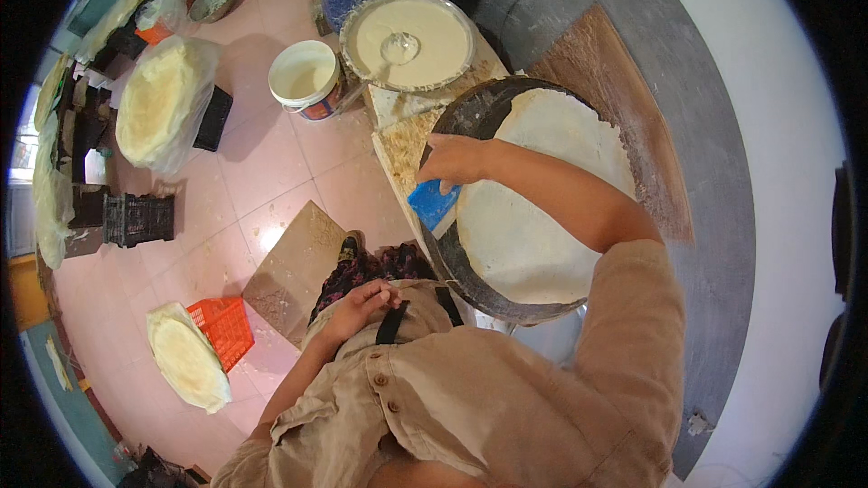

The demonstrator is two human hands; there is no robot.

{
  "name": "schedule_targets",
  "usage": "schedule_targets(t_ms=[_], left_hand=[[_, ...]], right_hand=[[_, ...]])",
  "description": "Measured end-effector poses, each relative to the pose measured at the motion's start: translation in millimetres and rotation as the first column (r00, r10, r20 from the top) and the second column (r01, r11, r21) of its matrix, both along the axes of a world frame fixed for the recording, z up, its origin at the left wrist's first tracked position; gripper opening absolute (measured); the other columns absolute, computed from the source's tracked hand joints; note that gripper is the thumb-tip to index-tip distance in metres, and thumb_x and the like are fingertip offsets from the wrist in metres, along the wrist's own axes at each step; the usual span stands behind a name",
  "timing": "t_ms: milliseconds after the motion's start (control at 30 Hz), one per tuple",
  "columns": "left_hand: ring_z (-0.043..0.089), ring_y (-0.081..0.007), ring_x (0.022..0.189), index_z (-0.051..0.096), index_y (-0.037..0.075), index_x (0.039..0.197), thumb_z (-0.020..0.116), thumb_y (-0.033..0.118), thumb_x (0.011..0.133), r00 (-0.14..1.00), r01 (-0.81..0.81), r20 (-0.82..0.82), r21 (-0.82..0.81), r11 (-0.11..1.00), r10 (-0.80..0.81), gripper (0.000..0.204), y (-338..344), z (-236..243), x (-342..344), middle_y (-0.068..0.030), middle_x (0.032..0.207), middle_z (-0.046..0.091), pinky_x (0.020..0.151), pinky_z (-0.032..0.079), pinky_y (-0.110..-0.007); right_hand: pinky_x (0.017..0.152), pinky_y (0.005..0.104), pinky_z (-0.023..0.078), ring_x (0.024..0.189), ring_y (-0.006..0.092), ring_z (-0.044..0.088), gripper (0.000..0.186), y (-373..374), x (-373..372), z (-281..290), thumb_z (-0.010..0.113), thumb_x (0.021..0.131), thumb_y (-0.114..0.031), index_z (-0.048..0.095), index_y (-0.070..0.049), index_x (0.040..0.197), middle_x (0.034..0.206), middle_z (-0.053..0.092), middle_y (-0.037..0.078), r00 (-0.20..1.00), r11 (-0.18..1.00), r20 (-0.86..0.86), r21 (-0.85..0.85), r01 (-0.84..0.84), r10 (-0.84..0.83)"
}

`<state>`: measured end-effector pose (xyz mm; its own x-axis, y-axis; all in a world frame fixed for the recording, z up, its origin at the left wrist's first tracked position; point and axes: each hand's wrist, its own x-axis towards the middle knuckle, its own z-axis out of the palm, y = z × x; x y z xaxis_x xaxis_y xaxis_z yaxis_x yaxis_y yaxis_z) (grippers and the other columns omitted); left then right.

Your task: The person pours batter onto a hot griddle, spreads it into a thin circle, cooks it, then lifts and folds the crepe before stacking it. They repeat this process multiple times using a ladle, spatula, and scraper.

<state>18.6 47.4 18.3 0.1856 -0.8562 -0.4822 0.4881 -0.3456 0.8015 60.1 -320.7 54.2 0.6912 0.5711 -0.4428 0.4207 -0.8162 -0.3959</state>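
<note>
A blue scraper (435, 204) is gripped in my right hand (455, 161), at the left edge of a wide round dark griddle (469, 115). My right arm reaches across the griddle from the right. On the griddle lies a large thin white sheet of batter or flatbread (533, 217) with a ragged right edge; the scraper is beside its left edge, and I cannot tell whether they touch. In front of my waist, my left hand (366, 305) is held with its fingers curled in; what they hold, if anything, is hidden.
Beyond the griddle stands a basin of pale batter (362, 34) with a ladle (400, 48) in it. Nearby is a white bucket (304, 72). To the left, stacks of pale round sheets (155, 101) rest near black crates (138, 220) and an orange crate (223, 333). A brown board (615, 99) leans on the right.
</note>
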Motion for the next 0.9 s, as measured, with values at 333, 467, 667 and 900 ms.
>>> schedule_targets(t_ms=[333, 467, 667, 900], left_hand=[[0.061, -0.0184, 0.101, 0.060, 0.000, 0.110, 0.050, 0.024, 0.102, 0.984, 0.174, -0.021, -0.120, 0.977, -0.178, 0.027, 2.8, 31.3, 42.3, -0.0079, 0.102, 0.064, 0.095, 0.046, -0.032], [0.061, -0.0189, 0.103, 0.063, 0.000, 0.109, 0.050, 0.021, 0.101, 0.937, 0.322, -0.040, -0.279, 0.905, -0.346, 0.026, -6.0, 46.3, 66.2, -0.0086, 0.104, 0.064, 0.094, 0.046, -0.032], [0.060, -0.0177, 0.107, 0.063, -0.001, 0.112, 0.049, 0.021, 0.102, 0.781, 0.557, -0.077, -0.361, 0.748, -0.619, 0.027, -28.9, 39.1, 79.9, -0.0081, 0.109, 0.064, 0.096, 0.046, -0.032], [0.060, -0.0185, 0.104, 0.064, 0.001, 0.109, 0.050, 0.023, 0.102, 0.593, 0.761, -0.039, -0.298, 0.576, -0.804, 0.028, -65.2, 37.1, 66.5, -0.0081, 0.105, 0.063, 0.094, 0.046, -0.033]], right_hand=[[0.092, 0.0432, 0.037, 0.092, 0.0311, 0.058, 0.024, 75.8, -55.4, 16.2, 0.072, 0.081, -0.021, 0.062, -0.011, 0.100, 0.088, 0.067, 0.011, 0.998, 0.997, -0.033, 0.042, 0.058, -0.057], [0.089, 0.0416, 0.039, 0.093, 0.0293, 0.059, 0.020, 94.2, -94.5, 39.9, 0.068, 0.084, -0.019, 0.060, -0.009, 0.099, 0.091, 0.064, 0.012, 0.787, 0.775, 0.198, 0.423, 0.469, -0.584], [0.077, 0.0351, 0.047, 0.082, 0.0254, 0.060, 0.024, 170.8, -198.3, 43.3, 0.071, 0.086, -0.020, 0.062, -0.006, 0.103, 0.091, 0.064, 0.012, -0.142, -0.160, -0.074, 0.516, 0.841, -0.987], [0.082, 0.0308, 0.049, 0.088, 0.0149, 0.059, 0.027, 262.2, -302.6, -12.1, 0.064, 0.088, -0.009, 0.059, -0.001, 0.114, 0.103, 0.063, 0.006, -0.783, -0.699, -0.560, 0.674, -0.240, -0.271]])
